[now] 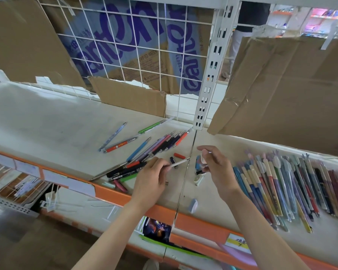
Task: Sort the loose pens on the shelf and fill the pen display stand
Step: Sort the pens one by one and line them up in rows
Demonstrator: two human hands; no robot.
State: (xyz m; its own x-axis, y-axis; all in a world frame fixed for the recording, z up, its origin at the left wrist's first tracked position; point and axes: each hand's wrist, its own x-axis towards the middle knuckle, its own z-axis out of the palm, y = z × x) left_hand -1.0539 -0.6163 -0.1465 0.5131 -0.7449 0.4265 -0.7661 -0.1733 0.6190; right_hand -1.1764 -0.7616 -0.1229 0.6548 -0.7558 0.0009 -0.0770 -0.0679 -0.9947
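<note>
While the left hand [151, 175] pinches a thin white pen [179, 163] by its back end, tip pointing right, the right hand [216, 168] sits just across from it with fingers [204, 148] curled round a small white cap [204, 156]. Both hover over the shelf [47, 121]. A messy pile of loose pens [144, 154] lies behind and left of the left hand, with a couple of caps nearby, and a neater row of pens [285, 188] is laid out side by side to the right. Torn cardboard [129, 96] leans against the wire grid [144, 45] at the back. No display stand that I can make out.
</note>
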